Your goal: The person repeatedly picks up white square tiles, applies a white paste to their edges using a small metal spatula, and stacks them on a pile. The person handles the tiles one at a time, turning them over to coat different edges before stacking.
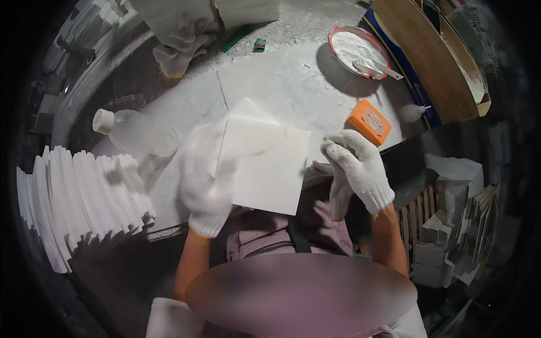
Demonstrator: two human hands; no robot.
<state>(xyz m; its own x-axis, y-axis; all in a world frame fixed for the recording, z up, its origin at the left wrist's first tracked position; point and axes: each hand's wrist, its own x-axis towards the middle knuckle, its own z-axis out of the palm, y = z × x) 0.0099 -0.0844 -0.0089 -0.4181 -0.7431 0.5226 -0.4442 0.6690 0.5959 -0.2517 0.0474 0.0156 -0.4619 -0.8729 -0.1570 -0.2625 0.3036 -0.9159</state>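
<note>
A thin, square white stone tile [270, 163] with faint grey veins lies before me, its near edge over the worktop's front edge. My left hand [208, 174], in a white knit glove and smeared by motion, grips the tile's left side. Another white tile [248, 107] shows a corner from under it. My right hand [360, 166], gloved too, is just right of the tile and apart from it. Its fingers are bent and closed over a white knitted piece [340, 197] with a yellowish hem, which looks like a loose glove. An orange box [369, 122] sits beyond that hand.
Upright white tiles [84, 197] stand in a row at left, beside a clear plastic bottle [141, 132]. A red-rimmed bowl of white powder [358, 50] holds a scraper. Cardboard boxes [434, 62] line the far right. Loose gloves [183, 48] lie at the back.
</note>
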